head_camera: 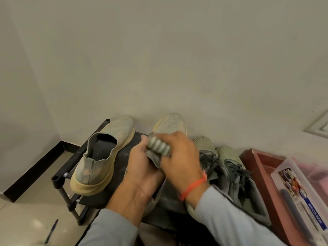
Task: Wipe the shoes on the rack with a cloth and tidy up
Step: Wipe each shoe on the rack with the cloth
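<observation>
Now | left hand (142,167), right hand (179,157) grasp cloth (158,148) | box (301,197): "MULTI-BOX"

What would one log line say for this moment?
step: wiping shoe | left hand: holds shoe | right hand: grips cloth | place: rack

Plain off-white wall (159,59) fills most of view, light soft and even. Dark skirting board (33,169) runs along left corner. Pale tiled floor (35,215) below (blue pen (51,231) lying there). White frame corner (317,124) at right edge.
</observation>
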